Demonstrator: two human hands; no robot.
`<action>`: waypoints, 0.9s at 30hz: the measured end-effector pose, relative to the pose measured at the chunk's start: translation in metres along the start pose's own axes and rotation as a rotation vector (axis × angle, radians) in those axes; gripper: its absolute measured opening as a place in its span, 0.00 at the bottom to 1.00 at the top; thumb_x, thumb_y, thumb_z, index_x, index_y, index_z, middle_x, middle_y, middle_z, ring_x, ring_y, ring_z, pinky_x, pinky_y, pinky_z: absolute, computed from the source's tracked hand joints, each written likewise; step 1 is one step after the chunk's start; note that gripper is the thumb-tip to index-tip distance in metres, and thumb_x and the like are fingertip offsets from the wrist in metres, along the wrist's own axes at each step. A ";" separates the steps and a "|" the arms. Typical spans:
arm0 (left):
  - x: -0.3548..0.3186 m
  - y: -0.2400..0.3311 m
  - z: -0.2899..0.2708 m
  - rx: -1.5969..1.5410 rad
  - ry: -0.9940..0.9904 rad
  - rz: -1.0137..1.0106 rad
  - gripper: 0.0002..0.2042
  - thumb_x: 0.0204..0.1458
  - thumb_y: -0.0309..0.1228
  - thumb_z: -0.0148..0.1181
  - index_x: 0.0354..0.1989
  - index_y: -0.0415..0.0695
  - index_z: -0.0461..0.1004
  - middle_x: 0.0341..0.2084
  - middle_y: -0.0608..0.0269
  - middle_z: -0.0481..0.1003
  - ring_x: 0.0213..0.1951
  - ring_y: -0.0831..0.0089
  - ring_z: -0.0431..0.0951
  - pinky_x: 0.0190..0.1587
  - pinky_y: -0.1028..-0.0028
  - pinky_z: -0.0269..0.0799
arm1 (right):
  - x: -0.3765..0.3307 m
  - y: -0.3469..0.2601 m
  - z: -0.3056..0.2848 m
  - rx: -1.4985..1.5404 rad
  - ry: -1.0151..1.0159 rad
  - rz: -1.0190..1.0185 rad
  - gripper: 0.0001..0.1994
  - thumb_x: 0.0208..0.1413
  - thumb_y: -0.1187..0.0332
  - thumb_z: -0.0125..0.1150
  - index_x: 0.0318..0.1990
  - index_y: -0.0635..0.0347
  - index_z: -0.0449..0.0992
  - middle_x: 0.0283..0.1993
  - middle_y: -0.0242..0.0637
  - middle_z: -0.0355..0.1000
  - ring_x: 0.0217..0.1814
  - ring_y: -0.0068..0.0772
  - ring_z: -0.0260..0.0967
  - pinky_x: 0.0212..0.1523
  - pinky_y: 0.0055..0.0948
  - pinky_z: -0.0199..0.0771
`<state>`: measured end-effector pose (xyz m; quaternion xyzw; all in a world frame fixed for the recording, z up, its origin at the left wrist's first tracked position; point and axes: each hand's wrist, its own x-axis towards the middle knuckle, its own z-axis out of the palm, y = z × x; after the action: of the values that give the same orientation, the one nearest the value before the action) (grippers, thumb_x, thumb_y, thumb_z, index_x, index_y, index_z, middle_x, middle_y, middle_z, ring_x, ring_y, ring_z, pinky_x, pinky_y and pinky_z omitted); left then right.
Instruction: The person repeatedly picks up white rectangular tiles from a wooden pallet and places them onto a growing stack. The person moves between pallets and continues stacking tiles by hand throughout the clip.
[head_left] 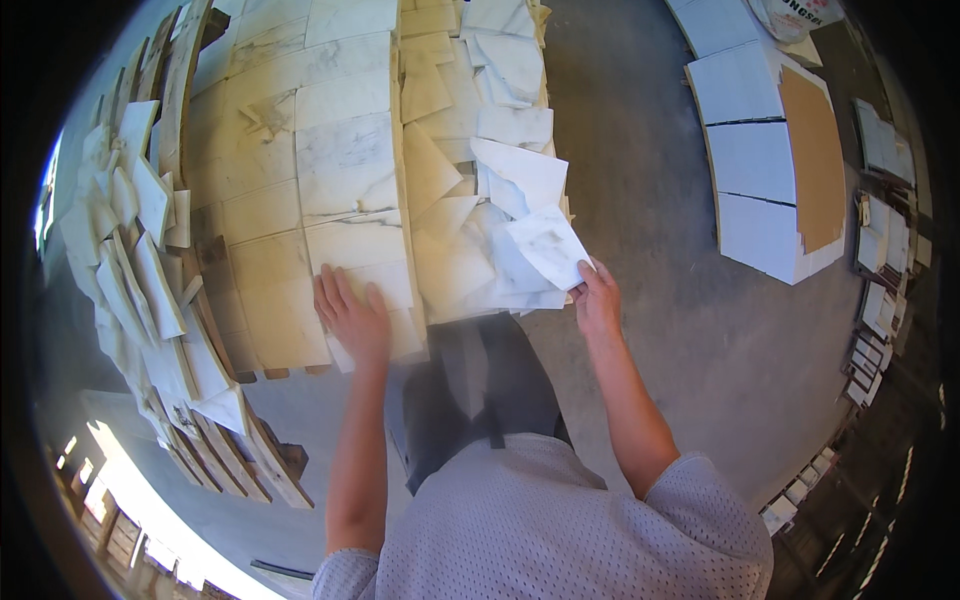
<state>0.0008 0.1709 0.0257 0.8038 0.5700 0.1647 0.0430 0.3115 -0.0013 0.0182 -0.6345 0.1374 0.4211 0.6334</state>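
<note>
Nearest: grey perforated shirt (530,520), dark trousers (470,390), both bare forearms reaching forward. Left hand (352,318): palm down, fingers extended, thumb spread away, laid on the near end of the veined marble tiles (350,165); nothing enclosed in it, grip released. Right hand (598,300): thumb and fingers closed in a pinch on the lower right corner of a jagged white marble offcut (545,245). Only that corner is grasped; the rest of the offcut extends up and left over the heap of broken marble pieces (455,265). Cannot tell if its underside touches the heap. The heap sits right of the tiles, with a thin upright divider (405,180) running between them. Tiles are in rows, edge to edge, more yellowish toward the left. Left of them, more marble shards (145,300) lean and overlap on a slatted wooden pallet (245,450). Farther right, across the grey floor (640,180), a row of white blocks (745,150) with a brown sheet (815,160) along one side. Beyond, small stacks of slabs (880,235) near the rim.
</note>
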 end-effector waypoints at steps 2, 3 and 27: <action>-0.002 0.001 0.000 0.019 0.001 0.004 0.26 0.55 0.34 0.56 0.60 0.35 0.61 0.64 0.47 0.60 0.65 0.46 0.58 0.65 0.49 0.53 | -0.004 0.006 -0.001 0.075 -0.058 -0.004 0.21 0.59 0.72 0.58 0.57 0.73 0.66 0.53 0.48 0.72 0.54 0.41 0.72 0.54 0.39 0.75; -0.002 0.001 0.000 0.025 -0.006 -0.006 0.26 0.55 0.35 0.56 0.60 0.34 0.61 0.64 0.47 0.60 0.65 0.46 0.58 0.64 0.49 0.53 | -0.008 0.012 -0.001 0.063 -0.003 0.010 0.21 0.59 0.71 0.59 0.57 0.72 0.66 0.53 0.48 0.71 0.53 0.41 0.72 0.53 0.38 0.75; -0.005 -0.002 0.002 0.046 0.070 0.035 0.26 0.53 0.35 0.58 0.59 0.36 0.63 0.63 0.49 0.61 0.64 0.49 0.58 0.64 0.53 0.54 | -0.061 0.057 -0.056 -0.546 -0.094 -0.175 0.17 0.55 0.69 0.61 0.50 0.70 0.76 0.40 0.37 0.78 0.41 0.23 0.72 0.43 0.26 0.72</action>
<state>-0.0018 0.1668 0.0222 0.8082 0.5606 0.1804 0.0019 0.2548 -0.0835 0.0134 -0.7707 -0.0657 0.4153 0.4788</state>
